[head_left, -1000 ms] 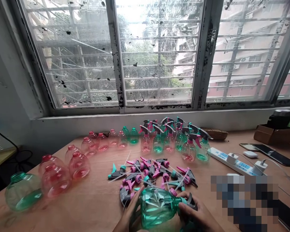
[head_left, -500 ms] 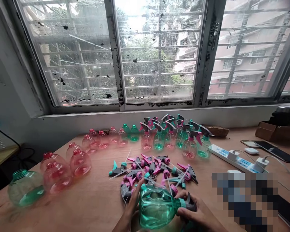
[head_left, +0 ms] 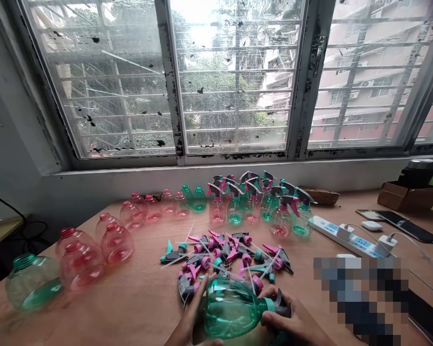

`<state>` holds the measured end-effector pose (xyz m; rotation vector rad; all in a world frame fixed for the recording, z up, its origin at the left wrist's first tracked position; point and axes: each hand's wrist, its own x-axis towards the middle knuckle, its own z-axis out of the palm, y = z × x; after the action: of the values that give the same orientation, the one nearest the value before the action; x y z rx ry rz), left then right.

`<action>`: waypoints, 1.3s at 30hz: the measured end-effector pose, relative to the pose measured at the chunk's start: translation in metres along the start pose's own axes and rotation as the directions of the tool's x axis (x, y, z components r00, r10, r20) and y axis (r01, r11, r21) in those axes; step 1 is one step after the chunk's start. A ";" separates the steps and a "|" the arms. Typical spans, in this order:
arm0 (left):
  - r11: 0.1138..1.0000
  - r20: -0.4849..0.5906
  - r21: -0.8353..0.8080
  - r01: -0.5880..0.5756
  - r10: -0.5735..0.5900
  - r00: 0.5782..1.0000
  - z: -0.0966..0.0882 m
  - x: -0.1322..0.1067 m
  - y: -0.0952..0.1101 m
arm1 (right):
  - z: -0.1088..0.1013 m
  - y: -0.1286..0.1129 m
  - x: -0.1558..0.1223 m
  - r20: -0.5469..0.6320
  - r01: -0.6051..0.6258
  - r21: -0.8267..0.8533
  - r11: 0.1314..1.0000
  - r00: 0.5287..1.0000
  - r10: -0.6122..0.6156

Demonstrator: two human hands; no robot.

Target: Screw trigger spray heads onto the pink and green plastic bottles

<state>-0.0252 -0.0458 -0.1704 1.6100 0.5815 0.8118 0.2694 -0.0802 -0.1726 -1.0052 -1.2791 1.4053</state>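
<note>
A clear green spray bottle (head_left: 231, 307) lies on its side between my hands at the front of the table. My left hand (head_left: 193, 315) is closed around the base end, its fingers along the bottle's left side. At the neck, my right hand (head_left: 286, 317) grips the green collar and the dark trigger head (head_left: 283, 305), which sits on the bottle. Just beyond my hands lies a loose pile of pink, green and black trigger sprayer heads (head_left: 231, 254) with white dip tubes.
Open pink bottles (head_left: 82, 266) and a green bottle (head_left: 34, 283) stand at the left. Several bottles with sprayer heads (head_left: 252, 202) stand at the back. To the right are a white power strip (head_left: 346, 238) with plugs, phones (head_left: 409, 226) and a cardboard box (head_left: 409, 194).
The green bottle has turned slightly about its long axis in my hands. My view has shifted a little, and both hands keep their hold.
</note>
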 end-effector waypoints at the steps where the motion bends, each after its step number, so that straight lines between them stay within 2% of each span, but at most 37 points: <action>1: 1.000 0.013 0.002 0.009 -0.009 1.000 0.000 0.000 0.001 | 0.000 0.000 0.000 -0.005 -0.002 0.003 1.000 1.000 0.002; 6: 0.998 -0.003 0.057 -0.013 0.013 1.000 0.005 0.001 0.006 | 0.000 0.000 0.001 0.002 -0.013 0.076 0.997 1.000 0.013; 15: 0.999 -0.006 0.024 0.046 -0.046 0.999 0.001 -0.004 0.002 | -0.002 0.009 0.003 0.024 -0.019 -0.020 1.000 1.000 0.020; 19: 1.000 -0.049 0.027 0.015 -0.013 0.999 0.004 -0.001 0.003 | -0.003 0.006 0.002 -0.007 -0.002 0.017 1.000 1.000 0.002; 22: 0.999 -0.062 0.044 0.001 0.001 0.998 0.008 0.000 0.010 | -0.003 0.005 0.002 -0.003 -0.010 0.013 1.000 1.000 0.010; 27: 0.998 0.013 0.035 0.045 -0.046 0.999 0.009 0.000 0.028 | -0.002 0.005 0.004 -0.009 0.018 -0.039 0.999 1.000 -0.018; 31: 0.997 -0.006 0.009 0.082 -0.082 0.997 0.009 0.004 0.034 | -0.001 0.002 0.002 0.007 -0.017 -0.021 1.000 1.000 0.017; 39: 0.997 -0.017 0.071 0.040 -0.038 0.999 0.005 -0.002 0.025 | -0.001 0.002 0.001 -0.012 -0.019 -0.028 0.999 1.000 0.018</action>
<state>-0.0241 -0.0554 -0.1465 1.6532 0.6570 0.7827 0.2703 -0.0786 -0.1742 -1.0452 -1.2873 1.3972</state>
